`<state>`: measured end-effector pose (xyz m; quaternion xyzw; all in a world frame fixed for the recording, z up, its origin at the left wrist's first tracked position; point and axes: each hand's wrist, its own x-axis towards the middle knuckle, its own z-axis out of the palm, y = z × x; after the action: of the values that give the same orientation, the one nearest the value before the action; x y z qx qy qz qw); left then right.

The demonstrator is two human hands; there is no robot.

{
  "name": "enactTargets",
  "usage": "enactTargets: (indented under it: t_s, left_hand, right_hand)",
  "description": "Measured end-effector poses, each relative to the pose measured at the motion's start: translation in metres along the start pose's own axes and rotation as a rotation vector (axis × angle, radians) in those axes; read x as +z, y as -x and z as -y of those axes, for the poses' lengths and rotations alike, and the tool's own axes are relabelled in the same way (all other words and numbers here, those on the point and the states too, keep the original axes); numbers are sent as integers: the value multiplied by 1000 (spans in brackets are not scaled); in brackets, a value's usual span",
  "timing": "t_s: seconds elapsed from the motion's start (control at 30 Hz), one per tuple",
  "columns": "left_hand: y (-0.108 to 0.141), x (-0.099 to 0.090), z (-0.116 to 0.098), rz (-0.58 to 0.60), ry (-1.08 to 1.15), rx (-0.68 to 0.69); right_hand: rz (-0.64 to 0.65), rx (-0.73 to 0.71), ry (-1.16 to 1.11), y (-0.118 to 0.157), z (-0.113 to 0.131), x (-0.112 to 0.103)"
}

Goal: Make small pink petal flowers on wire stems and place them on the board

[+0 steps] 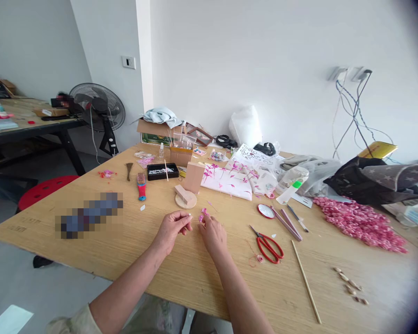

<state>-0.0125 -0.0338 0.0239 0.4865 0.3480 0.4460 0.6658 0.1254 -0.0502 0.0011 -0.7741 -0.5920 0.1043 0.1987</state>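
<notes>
My left hand [174,228] hovers above the middle of the table, thumb and fingers pinched together. A tiny white speck shows at its fingertips, too small to name. Close beside it, my right hand [214,233] is closed on a small pink artificial flower [203,215], partly hidden by the fingers. Just beyond the hands, a round wooden base [192,204] carries a wooden block [183,193], with an upright wooden board [193,177] behind it. A white cloth [230,189] bearing several pink flowers on thin stems lies past my right hand.
Red-handled scissors [271,250], tweezers [290,223], a wooden stick [305,280] and a heap of pink pieces [362,225] lie to the right. Leftward are a red-handled brush [141,188] and a black tray [153,172]. A fan [98,104] stands beyond the table.
</notes>
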Motion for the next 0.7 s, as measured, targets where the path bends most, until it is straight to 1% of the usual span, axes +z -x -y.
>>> enactTargets:
  t_s: [0.13, 0.17, 0.2, 0.23, 0.33, 0.37, 0.43, 0.53, 0.6, 0.7]
  left_hand:
    - [1, -4, 2, 0, 23, -30]
    - [0, -5, 4, -8, 43, -39]
    - [0, -5, 5, -14, 70, -50]
    - [-1, -5, 6, -22, 105, -62]
    - [-3, 0, 9, -35, 226, -118]
    - [-3, 4, 10, -27, 257, -133]
    - [-4, 14, 10, 19, 289, -138]
    - [-4, 26, 9, 86, 271, -84]
    - [-4, 31, 9, 79, 245, -38]
    - [-3, 35, 10, 51, 229, 18]
  right_hand:
    - [-11, 1, -86, -7, -7, 4]
    - [-22, 2, -150, -7, -10, 2]
    - [-31, 9, -274, -6, -13, 1]
    - [-38, 23, -460, -4, -15, -2]
    - [-19, 95, -1192, 4, -17, -10]
    - [7, 118, -1387, 7, -16, -11]
    - [79, 155, -1656, 13, -11, -12]
    - [174, 192, -1863, 18, -1, -5]
    - [190, 198, -1952, 20, 4, 2]
    - [173, 186, -2053, 22, 8, 9]
